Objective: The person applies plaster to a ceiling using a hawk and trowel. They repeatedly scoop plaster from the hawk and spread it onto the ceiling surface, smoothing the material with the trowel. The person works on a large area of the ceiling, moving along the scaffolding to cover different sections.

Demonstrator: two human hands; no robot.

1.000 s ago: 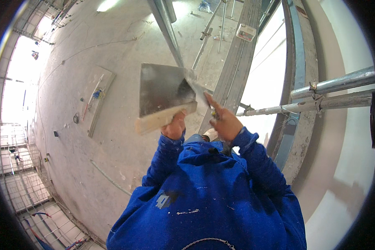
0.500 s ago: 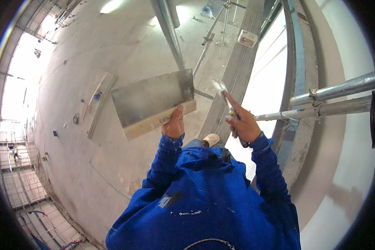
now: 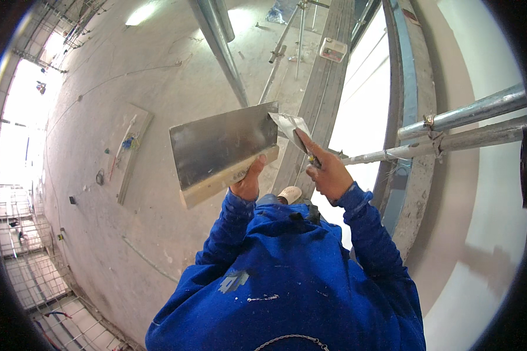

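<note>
My left hand (image 3: 249, 181) is closed on the pale handle strip of a wide plastering blade (image 3: 225, 136), its broad metal face turned up. In my right hand (image 3: 331, 176) is a small putty knife (image 3: 291, 124), with my index finger stretched along it. The knife's light-coloured tip lies at the right end of the wide blade, touching or just over it. Part of the knife's handle is hidden by my fingers.
Below me run grey scaffold planks (image 3: 313, 99) bearing a white container (image 3: 333, 50). Metal scaffold tubes (image 3: 468, 120) cross on the right, and an upright pole (image 3: 219, 52) stands ahead. A board (image 3: 133, 153) lies on the floor far below, left. A pale wall (image 3: 492, 193) curves along the right.
My right hand has moved left, bringing the putty knife from apart to the right end of the wide blade. The wide blade has shifted slightly right and down.
</note>
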